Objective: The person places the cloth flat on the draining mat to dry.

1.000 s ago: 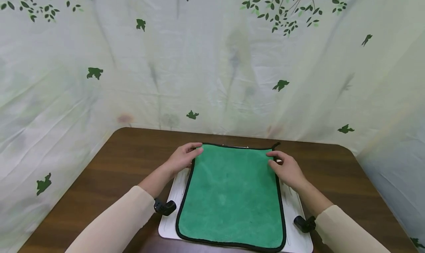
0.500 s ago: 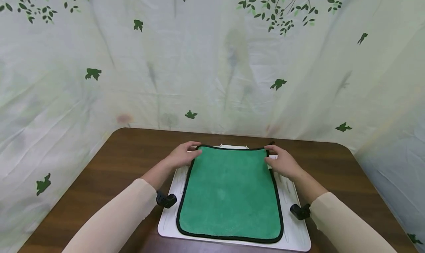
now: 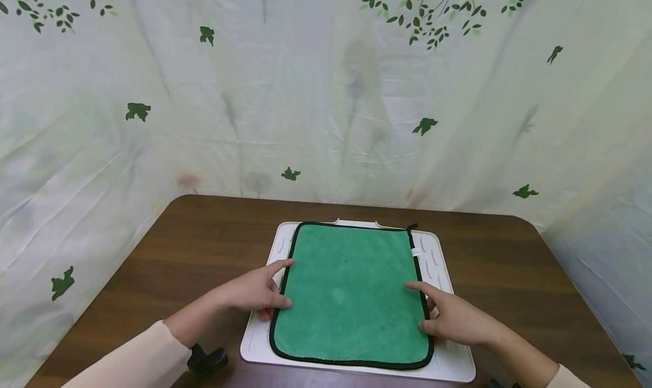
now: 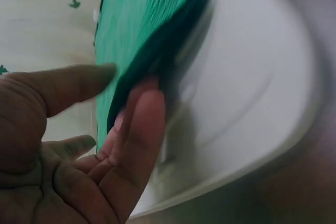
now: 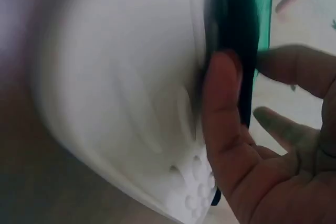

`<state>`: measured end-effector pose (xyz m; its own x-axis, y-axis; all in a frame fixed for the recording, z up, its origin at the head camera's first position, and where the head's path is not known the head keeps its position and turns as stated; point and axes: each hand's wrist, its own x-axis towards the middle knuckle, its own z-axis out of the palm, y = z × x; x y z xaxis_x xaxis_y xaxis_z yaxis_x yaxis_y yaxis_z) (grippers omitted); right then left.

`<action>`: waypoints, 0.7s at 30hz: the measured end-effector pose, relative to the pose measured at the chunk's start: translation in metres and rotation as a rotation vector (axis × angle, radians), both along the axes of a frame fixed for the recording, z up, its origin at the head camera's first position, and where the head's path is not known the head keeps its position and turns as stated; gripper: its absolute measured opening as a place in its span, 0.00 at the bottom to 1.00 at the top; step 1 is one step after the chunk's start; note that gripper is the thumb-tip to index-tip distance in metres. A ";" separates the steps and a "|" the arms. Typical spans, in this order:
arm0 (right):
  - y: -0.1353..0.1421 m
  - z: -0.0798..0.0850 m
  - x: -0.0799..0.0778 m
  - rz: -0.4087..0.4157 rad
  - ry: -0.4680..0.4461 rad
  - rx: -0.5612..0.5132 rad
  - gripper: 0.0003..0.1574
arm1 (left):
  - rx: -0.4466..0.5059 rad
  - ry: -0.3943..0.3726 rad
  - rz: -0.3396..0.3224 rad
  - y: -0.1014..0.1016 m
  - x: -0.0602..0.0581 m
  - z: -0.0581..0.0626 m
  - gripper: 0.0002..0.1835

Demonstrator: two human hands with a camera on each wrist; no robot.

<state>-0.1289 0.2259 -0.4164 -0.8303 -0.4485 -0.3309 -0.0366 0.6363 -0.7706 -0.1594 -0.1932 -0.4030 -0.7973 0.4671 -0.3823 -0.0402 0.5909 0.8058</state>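
Observation:
A green towel (image 3: 351, 292) with black edging lies spread over a white plastic board (image 3: 433, 258) with raised ridges. At the towel's left side, my left hand (image 3: 249, 292) has its thumb and index finger over the edge. The left wrist view shows its other fingers (image 4: 144, 129) curled beneath the black border. My right hand (image 3: 453, 314) holds the opposite side in the same way. In the right wrist view, that edge stands between the thumb and the curled fingers (image 5: 223, 98). Near the towel's top right are a white tag (image 3: 416, 252) and a black loop (image 3: 412, 227).
Both towel and board rest on a brown wooden table (image 3: 204, 246) with rounded far corners. A pale curtain (image 3: 316, 94) printed with green leaves hangs behind it. A black wrist camera (image 3: 206, 360) sits below my left wrist.
Both hands have left the towel's top corners and come down its sides toward me. The towel's top right corner first shifted left; now it lies flat, showing the tag and more of the board.

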 end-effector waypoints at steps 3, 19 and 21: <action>0.004 0.002 0.012 0.008 0.023 -0.020 0.44 | 0.030 -0.008 -0.010 -0.004 0.011 0.001 0.47; 0.010 -0.010 0.035 0.046 0.077 0.013 0.48 | 0.078 -0.110 -0.037 -0.004 0.053 -0.001 0.51; 0.008 -0.009 0.038 0.038 0.141 0.059 0.47 | 0.039 -0.077 -0.032 -0.002 0.057 -0.001 0.50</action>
